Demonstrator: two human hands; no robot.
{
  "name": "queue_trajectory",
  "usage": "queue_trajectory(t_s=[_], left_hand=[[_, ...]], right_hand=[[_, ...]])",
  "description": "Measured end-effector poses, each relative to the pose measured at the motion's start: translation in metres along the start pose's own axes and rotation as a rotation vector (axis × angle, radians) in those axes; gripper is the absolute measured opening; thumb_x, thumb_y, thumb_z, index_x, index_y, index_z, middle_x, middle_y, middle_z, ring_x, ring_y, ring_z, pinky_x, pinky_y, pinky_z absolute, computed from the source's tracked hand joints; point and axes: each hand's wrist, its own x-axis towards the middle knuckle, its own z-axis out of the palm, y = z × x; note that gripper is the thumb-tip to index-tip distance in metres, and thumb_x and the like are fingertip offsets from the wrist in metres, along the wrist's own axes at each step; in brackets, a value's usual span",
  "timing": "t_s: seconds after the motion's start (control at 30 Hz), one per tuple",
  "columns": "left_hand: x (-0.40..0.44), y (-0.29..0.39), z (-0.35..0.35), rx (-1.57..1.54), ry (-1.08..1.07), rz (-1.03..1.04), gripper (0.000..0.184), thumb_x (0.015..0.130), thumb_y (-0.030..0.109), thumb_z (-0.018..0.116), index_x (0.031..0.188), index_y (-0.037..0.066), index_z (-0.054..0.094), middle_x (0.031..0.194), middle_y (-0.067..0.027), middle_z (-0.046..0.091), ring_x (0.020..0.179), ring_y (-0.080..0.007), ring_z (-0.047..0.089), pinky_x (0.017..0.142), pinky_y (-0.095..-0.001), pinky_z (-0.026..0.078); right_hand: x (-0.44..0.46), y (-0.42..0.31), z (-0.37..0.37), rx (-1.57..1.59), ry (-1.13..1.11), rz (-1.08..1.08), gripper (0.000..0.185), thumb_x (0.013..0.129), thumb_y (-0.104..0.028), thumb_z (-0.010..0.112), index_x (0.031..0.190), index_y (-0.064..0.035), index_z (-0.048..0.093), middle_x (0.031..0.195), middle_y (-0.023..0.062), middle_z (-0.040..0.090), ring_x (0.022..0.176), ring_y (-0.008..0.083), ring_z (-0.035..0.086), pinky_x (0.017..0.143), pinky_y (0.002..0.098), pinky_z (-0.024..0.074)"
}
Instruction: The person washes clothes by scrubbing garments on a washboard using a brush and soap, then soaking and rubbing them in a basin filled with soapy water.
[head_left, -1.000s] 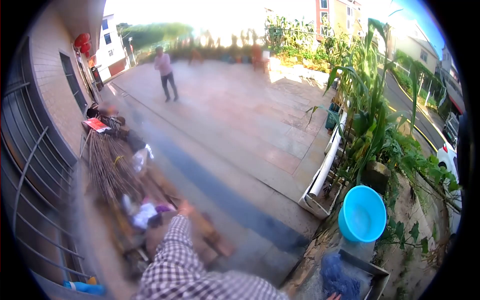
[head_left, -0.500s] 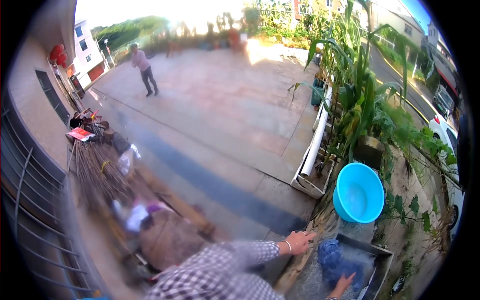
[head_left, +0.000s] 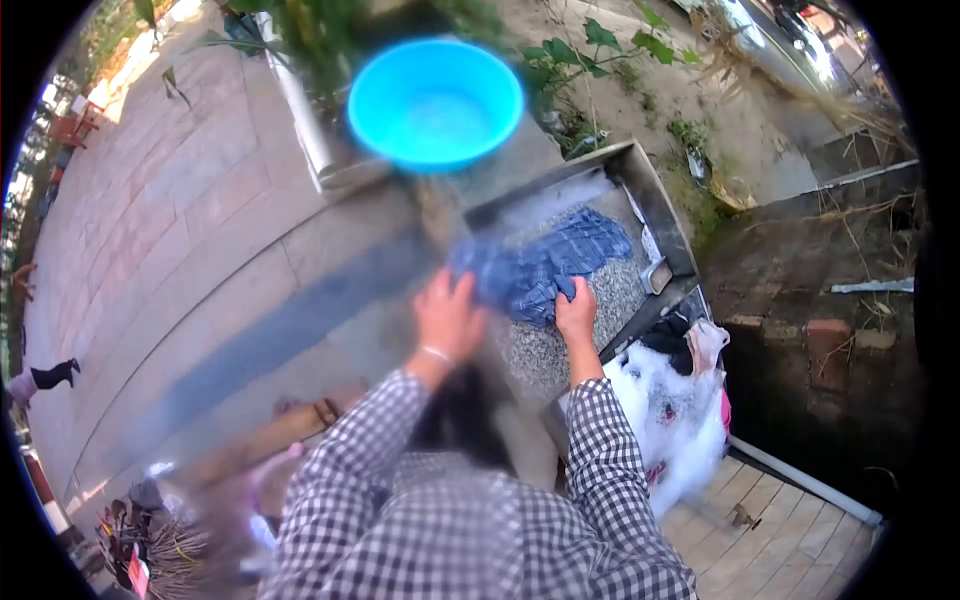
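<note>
A crumpled blue cloth (head_left: 575,252) lies stretched across a speckled grey stone washing slab (head_left: 540,355) with raised dark edges. My right hand (head_left: 576,312) is closed on the cloth's near edge, thumb and fingers pinching a fold. At the cloth's left end is my left hand (head_left: 447,322), a pale bracelet on its wrist. Its fingers are blurred but look curled around the fabric. What garment the cloth may be, I cannot tell.
Beyond the slab stands a bright blue basin (head_left: 436,105). White suds (head_left: 660,420) cover clothes to the right of my right forearm. A small bar-like object (head_left: 656,277) sits on the slab's right edge. A bundle of sticks (head_left: 150,545) lies at lower left.
My view has swung right and down toward the slab. The left hand, earlier off the cloth with fingers apart, is now at its left end. My right hand now pinches the cloth.
</note>
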Motion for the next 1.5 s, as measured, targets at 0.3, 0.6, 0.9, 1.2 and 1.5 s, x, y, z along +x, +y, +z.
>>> queue_trajectory(t_s=[0.3, 0.6, 0.9, 1.2, 1.5], left_hand=[[0.035, -0.003, 0.002, 0.113, 0.072, 0.231, 0.028, 0.073, 0.018, 0.078, 0.097, 0.012, 0.065, 0.099, -0.0105, 0.056, 0.096, -0.0310, 0.055, 0.079, -0.0428, 0.040], [0.026, 0.040, 0.053, -0.490, -0.219, 0.382, 0.012, 0.087, 0.008, 0.069, 0.099, 0.005, 0.067, 0.086, -0.0066, 0.064, 0.072, -0.0164, 0.061, 0.066, -0.0286, 0.049], [-0.006, 0.051, 0.071, -0.329, -0.405, 0.475, 0.021, 0.088, 0.012, 0.065, 0.107, 0.004, 0.068, 0.100, -0.0169, 0.068, 0.088, -0.0327, 0.065, 0.076, -0.0413, 0.052], [-0.046, 0.119, 0.119, -0.174, -0.489, 0.713, 0.029, 0.083, 0.012, 0.069, 0.112, 0.009, 0.066, 0.104, -0.0146, 0.067, 0.097, -0.0370, 0.060, 0.083, -0.0450, 0.048], [-0.048, 0.190, 0.183, 0.166, -0.436, 0.809, 0.050, 0.082, 0.021, 0.069, 0.130, 0.014, 0.057, 0.128, -0.0117, 0.057, 0.116, -0.0329, 0.052, 0.094, -0.0487, 0.040]], right_hand=[[-0.047, -0.027, -0.062, 0.366, -0.025, 0.433, 0.031, 0.079, -0.008, 0.068, 0.109, -0.0029, 0.064, 0.088, 0.0113, 0.069, 0.077, 0.0198, 0.066, 0.071, 0.0347, 0.0521], [-0.102, 0.009, -0.198, 1.195, 0.621, 0.807, 0.029, 0.082, -0.001, 0.066, 0.110, -0.0013, 0.062, 0.101, 0.0090, 0.067, 0.088, 0.0225, 0.066, 0.078, 0.0359, 0.0565], [-0.254, 0.170, -0.377, 0.980, 1.423, 0.720, 0.037, 0.087, -0.008, 0.066, 0.123, -0.0051, 0.056, 0.110, 0.0116, 0.062, 0.090, 0.0235, 0.064, 0.076, 0.0419, 0.0536], [-0.233, 0.194, -0.271, -0.053, 0.253, 0.837, 0.070, 0.084, -0.026, 0.070, 0.148, -0.0182, 0.044, 0.141, 0.0261, 0.049, 0.129, 0.0388, 0.049, 0.108, 0.0431, 0.0387], [-0.195, 0.240, -0.250, -0.297, -0.384, 0.858, 0.077, 0.085, -0.017, 0.065, 0.152, -0.0389, 0.032, 0.160, 0.0177, 0.022, 0.141, 0.0432, 0.030, 0.104, 0.0767, 0.0254]])
